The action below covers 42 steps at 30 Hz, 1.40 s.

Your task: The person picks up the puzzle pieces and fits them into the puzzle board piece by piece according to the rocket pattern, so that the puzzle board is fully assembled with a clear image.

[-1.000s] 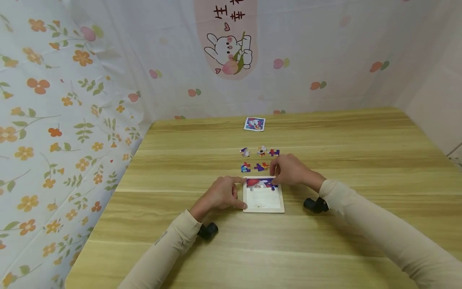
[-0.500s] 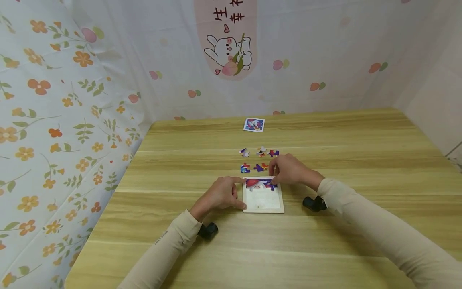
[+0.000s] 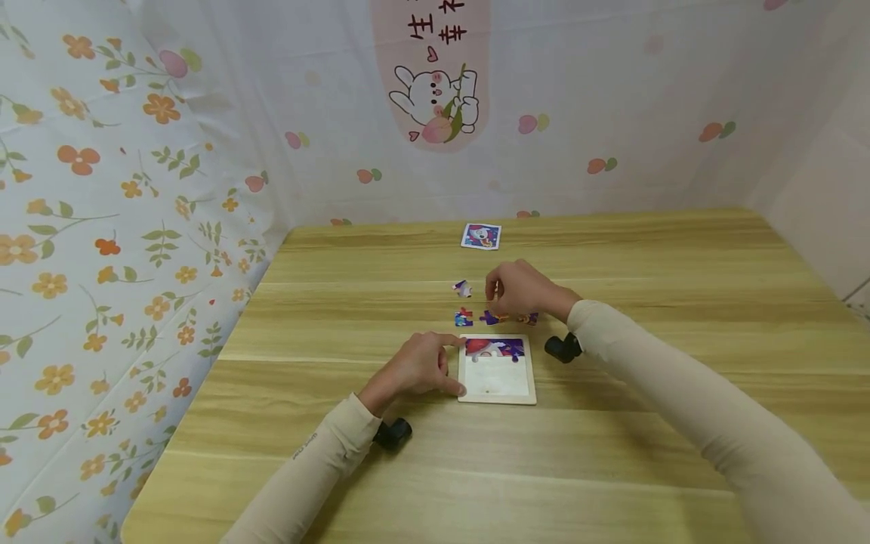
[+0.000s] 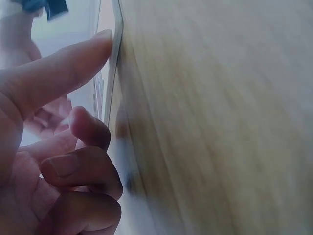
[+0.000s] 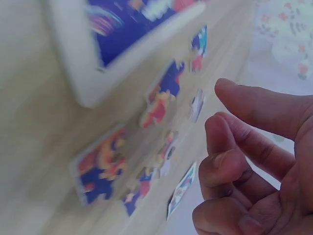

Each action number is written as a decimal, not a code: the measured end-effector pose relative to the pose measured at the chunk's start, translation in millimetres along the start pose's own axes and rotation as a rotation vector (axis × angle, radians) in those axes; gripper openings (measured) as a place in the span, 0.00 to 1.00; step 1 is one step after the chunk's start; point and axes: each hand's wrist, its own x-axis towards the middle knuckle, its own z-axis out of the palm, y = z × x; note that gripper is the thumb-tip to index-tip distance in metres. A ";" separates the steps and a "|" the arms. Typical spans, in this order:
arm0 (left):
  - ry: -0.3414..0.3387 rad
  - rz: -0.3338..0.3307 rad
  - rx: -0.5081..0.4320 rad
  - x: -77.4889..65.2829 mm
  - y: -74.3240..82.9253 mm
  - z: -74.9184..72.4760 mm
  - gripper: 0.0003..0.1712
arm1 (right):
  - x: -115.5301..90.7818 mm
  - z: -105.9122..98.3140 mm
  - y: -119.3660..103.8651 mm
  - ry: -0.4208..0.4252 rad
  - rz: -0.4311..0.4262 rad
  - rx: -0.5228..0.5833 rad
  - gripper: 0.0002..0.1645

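A square white puzzle tray (image 3: 499, 379) lies on the table, its top row filled with assembled pieces showing a red and purple picture. My left hand (image 3: 416, 364) touches the tray's left side, index finger at the upper corner and thumb at the lower one; its other fingers curl under in the left wrist view. Beyond the tray, my right hand (image 3: 525, 290) hovers over loose puzzle pieces, hiding some in the head view. In the right wrist view its thumb and index finger stand apart, holding nothing, near a pale piece (image 5: 197, 105) and a purple-orange piece (image 5: 102, 164).
Two loose pieces, one blue and red (image 3: 464, 318) and one pale (image 3: 463, 289), lie left of the right hand. A small picture card (image 3: 481, 236) rests near the table's back edge. A printed curtain (image 3: 578, 91) hangs behind. Each wrist carries a black camera (image 3: 393, 435).
My right hand has left the tray's upper right corner and moved up and left over the loose pieces. A piece now shows by the tray's upper right. The left hand stays in place.
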 end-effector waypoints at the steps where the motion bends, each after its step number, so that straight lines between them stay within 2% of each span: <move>1: -0.002 -0.005 -0.001 0.0 0.6 -0.3 0.43 | 4.7 -0.3 -0.7 0.006 0.001 -0.010 0.03; 4: -0.005 -0.013 0.000 0.1 1.8 -0.5 0.43 | 17.4 -0.6 -2.8 0.011 0.012 -0.019 0.04; 9: -0.005 -0.022 0.004 0.5 2.2 0.4 0.43 | 36.2 1.2 -7.3 0.006 0.034 -0.026 0.12; 15: -0.001 -0.022 0.005 0.6 2.2 0.0 0.43 | 52.1 8.5 -10.8 -0.033 0.133 -0.002 0.22; 22: -0.005 -0.012 0.008 0.3 2.7 -0.4 0.43 | 63.6 17.6 -5.4 -0.015 0.146 -0.052 0.21; 32: -0.001 -0.031 -0.004 1.2 1.1 -0.1 0.43 | 60.1 18.3 -1.1 0.016 0.157 0.079 0.14; 36: -0.002 -0.032 -0.005 1.7 -0.1 0.0 0.43 | 57.4 16.5 3.0 0.038 0.133 0.133 0.12; 42: -0.001 -0.025 -0.010 0.9 -0.9 0.9 0.43 | 52.8 13.7 12.2 0.045 0.097 0.274 0.12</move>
